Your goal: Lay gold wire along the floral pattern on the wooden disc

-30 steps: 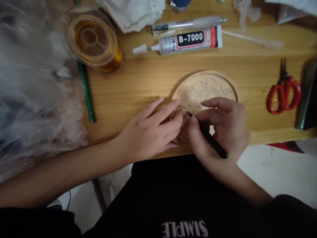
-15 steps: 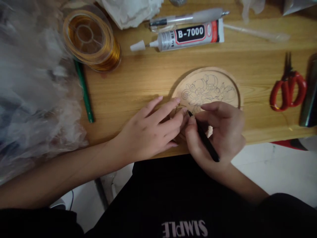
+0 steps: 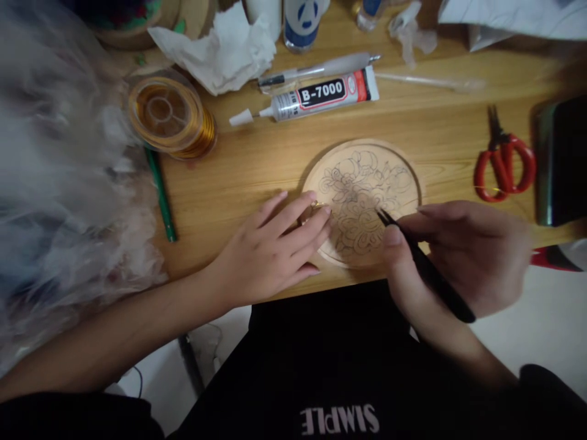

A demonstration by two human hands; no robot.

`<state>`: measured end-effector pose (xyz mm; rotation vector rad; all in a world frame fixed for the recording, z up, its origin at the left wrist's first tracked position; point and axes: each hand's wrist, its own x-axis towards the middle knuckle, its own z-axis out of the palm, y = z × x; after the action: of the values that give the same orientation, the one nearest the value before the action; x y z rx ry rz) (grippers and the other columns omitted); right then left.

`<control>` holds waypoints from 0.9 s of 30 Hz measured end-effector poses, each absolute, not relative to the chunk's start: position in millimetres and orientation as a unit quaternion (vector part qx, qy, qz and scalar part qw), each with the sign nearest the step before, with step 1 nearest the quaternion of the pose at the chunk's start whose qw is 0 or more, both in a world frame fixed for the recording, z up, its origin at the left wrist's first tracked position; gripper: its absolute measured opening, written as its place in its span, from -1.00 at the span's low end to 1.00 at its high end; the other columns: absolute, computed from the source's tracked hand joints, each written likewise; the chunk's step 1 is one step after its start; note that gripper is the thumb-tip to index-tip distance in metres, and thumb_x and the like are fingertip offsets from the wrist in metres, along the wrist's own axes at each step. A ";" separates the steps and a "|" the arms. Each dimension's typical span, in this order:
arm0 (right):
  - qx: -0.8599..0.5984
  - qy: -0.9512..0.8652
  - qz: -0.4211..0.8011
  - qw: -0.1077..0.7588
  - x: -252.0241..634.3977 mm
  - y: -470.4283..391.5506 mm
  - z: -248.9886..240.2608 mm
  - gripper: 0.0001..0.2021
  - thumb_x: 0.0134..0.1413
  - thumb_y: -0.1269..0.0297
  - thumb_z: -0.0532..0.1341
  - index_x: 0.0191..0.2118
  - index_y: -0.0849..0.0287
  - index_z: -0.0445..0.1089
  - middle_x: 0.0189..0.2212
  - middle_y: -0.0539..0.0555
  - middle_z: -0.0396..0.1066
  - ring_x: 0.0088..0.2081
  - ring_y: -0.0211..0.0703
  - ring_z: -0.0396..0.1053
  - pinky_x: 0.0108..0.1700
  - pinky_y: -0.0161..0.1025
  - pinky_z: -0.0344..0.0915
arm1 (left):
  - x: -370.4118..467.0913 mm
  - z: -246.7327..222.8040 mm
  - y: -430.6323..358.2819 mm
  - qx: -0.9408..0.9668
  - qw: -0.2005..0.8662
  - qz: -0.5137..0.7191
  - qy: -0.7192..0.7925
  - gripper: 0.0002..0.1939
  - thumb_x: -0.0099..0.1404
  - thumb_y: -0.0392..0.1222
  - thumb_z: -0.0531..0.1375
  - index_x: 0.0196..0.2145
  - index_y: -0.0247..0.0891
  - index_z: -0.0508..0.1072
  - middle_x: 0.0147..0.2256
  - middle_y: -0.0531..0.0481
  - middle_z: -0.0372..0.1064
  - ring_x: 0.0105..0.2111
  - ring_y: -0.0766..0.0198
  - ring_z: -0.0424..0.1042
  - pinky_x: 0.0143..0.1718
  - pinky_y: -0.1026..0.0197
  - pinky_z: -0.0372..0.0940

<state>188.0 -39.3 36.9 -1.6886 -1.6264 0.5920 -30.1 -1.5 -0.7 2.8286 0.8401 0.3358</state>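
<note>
A round wooden plate (image 3: 362, 201) with a raised rim bears a line drawing of flowers. My left hand (image 3: 279, 244) lies palm down across its left edge, fingers apart. Under and between those fingers shows a bit of thin gold wire (image 3: 316, 205); whether the fingertips pinch it is hard to make out. Over the right part of the plate, my right hand (image 3: 454, 256) grips black tweezers (image 3: 431, 272). Their tips are slightly apart above the drawing, with nothing visible between them.
Behind the plate lie a B-7000 glue tube (image 3: 321, 95), a pen (image 3: 321, 70) and crumpled tissue (image 3: 224, 52). Left are a gold wire spool (image 3: 172, 116), a green stick (image 3: 160, 195) and clear plastic (image 3: 68, 183). Red-handled pliers (image 3: 504, 162) and a dark device (image 3: 562, 162) lie right.
My right hand has moved right with the tweezers, away from my left hand, uncovering the lower part of the drawing. The camera view has shifted, showing more of the table's back.
</note>
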 end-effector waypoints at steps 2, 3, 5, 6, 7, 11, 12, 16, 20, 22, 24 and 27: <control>-0.698 -0.608 0.171 0.337 192.5 -38.9 41.6 -0.70 0.09 0.25 0.36 -0.06 0.00 0.36 -0.26 0.08 0.49 -0.33 -0.10 0.49 -0.28 -0.10 0.43 | -29.9 -1.0 -1.4 0.947 0.093 0.114 0.284 -0.46 0.46 0.04 0.12 0.23 -0.40 0.33 0.21 -0.23 0.33 0.27 -0.12 0.23 0.27 -0.17 0.20; -0.715 -0.598 0.152 0.329 194.6 -38.6 43.9 -0.74 0.09 0.21 0.36 -0.10 0.01 0.38 -0.29 0.08 0.50 -0.36 -0.10 0.49 -0.32 -0.10 0.42 | -29.8 -1.1 -1.3 0.947 0.095 0.115 0.284 -0.45 0.46 0.04 0.11 0.23 -0.41 0.32 0.21 -0.24 0.33 0.27 -0.12 0.24 0.26 -0.16 0.20; -0.724 -0.599 0.165 0.299 199.9 -38.3 47.8 -0.78 0.11 0.17 0.35 -0.14 0.04 0.40 -0.33 0.08 0.51 -0.40 -0.11 0.48 -0.39 -0.13 0.38 | -29.8 -1.5 -0.8 0.948 0.094 0.119 0.281 -0.43 0.46 0.05 0.11 0.23 -0.43 0.31 0.20 -0.26 0.34 0.26 -0.13 0.25 0.24 -0.16 0.22; -0.722 -0.603 0.175 0.290 203.0 -38.4 49.0 -0.78 0.12 0.16 0.34 -0.14 0.05 0.41 -0.34 0.07 0.51 -0.40 -0.12 0.48 -0.41 -0.15 0.37 | -30.0 -1.6 -0.5 0.948 0.095 0.120 0.279 -0.43 0.46 0.05 0.12 0.23 -0.44 0.30 0.19 -0.27 0.34 0.25 -0.13 0.25 0.23 -0.16 0.24; -0.719 -0.607 0.180 0.286 206.3 -38.8 49.6 -0.77 0.12 0.16 0.34 -0.12 0.06 0.41 -0.33 0.07 0.50 -0.39 -0.12 0.48 -0.41 -0.16 0.36 | -30.1 -1.7 -0.3 0.947 0.099 0.122 0.279 -0.43 0.45 0.05 0.13 0.23 -0.44 0.30 0.19 -0.29 0.34 0.25 -0.13 0.26 0.22 -0.16 0.25; -0.698 -0.633 0.180 0.281 217.0 -40.9 48.0 -0.78 0.14 0.21 0.34 -0.10 0.04 0.42 -0.33 0.03 0.50 -0.38 -0.13 0.47 -0.37 -0.16 0.38 | -31.2 -0.8 0.3 0.941 0.121 0.128 0.288 -0.45 0.42 0.01 0.18 0.22 -0.41 0.30 0.19 -0.34 0.32 0.27 -0.11 0.24 0.24 -0.16 0.24; -0.691 -0.641 0.184 0.279 218.0 -41.1 47.6 -0.79 0.14 0.22 0.34 -0.10 0.03 0.41 -0.33 0.03 0.50 -0.38 -0.13 0.47 -0.35 -0.15 0.39 | -31.4 -0.3 0.5 0.942 0.120 0.126 0.287 -0.45 0.43 0.00 0.18 0.22 -0.41 0.30 0.18 -0.34 0.33 0.27 -0.11 0.25 0.24 -0.15 0.25; -0.658 -0.675 0.157 0.294 216.1 -40.5 49.0 -0.78 0.15 0.30 0.33 -0.09 -0.01 0.38 -0.32 0.01 0.51 -0.39 -0.15 0.45 -0.34 -0.15 0.41 | -31.5 1.4 1.1 0.950 0.098 0.118 0.273 -0.44 0.44 0.03 0.15 0.23 -0.41 0.30 0.17 -0.35 0.34 0.26 -0.14 0.26 0.19 -0.15 0.28; -0.652 -0.687 0.146 0.285 213.4 -40.2 50.2 -0.82 0.18 0.30 0.31 -0.12 0.01 0.37 -0.33 -0.01 0.51 -0.37 -0.18 0.46 -0.33 -0.20 0.43 | -31.3 1.4 1.5 0.955 0.082 0.118 0.259 -0.44 0.44 0.05 0.15 0.23 -0.38 0.30 0.17 -0.34 0.34 0.24 -0.17 0.28 0.16 -0.16 0.30; -0.651 -0.692 0.146 0.277 212.9 -40.1 49.3 -0.82 0.17 0.29 0.31 -0.12 0.04 0.38 -0.33 -0.01 0.50 -0.37 -0.20 0.46 -0.33 -0.22 0.43 | -31.4 1.1 1.8 0.956 0.078 0.120 0.256 -0.45 0.45 0.06 0.14 0.21 -0.41 0.32 0.17 -0.34 0.35 0.23 -0.18 0.29 0.15 -0.16 0.31; -0.641 -0.700 0.135 0.283 211.9 -39.2 48.3 -0.83 0.16 0.31 0.32 -0.13 0.06 0.38 -0.34 -0.02 0.50 -0.40 -0.24 0.45 -0.35 -0.25 0.42 | -31.7 0.8 2.1 0.956 0.076 0.127 0.255 -0.44 0.45 0.07 0.12 0.19 -0.46 0.33 0.16 -0.35 0.36 0.22 -0.19 0.30 0.14 -0.15 0.32; -0.626 -0.710 0.118 0.300 209.1 -36.1 48.3 -0.86 0.15 0.36 0.31 -0.18 0.08 0.38 -0.38 -0.04 0.49 -0.45 -0.27 0.41 -0.37 -0.27 0.41 | -31.8 0.6 2.5 0.954 0.080 0.132 0.257 -0.43 0.45 0.07 0.12 0.17 -0.50 0.34 0.15 -0.38 0.36 0.21 -0.20 0.31 0.13 -0.15 0.33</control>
<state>209.1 -36.1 48.3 -1.6618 -1.8848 0.3129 -31.8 2.5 0.6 2.8533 0.7687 0.3957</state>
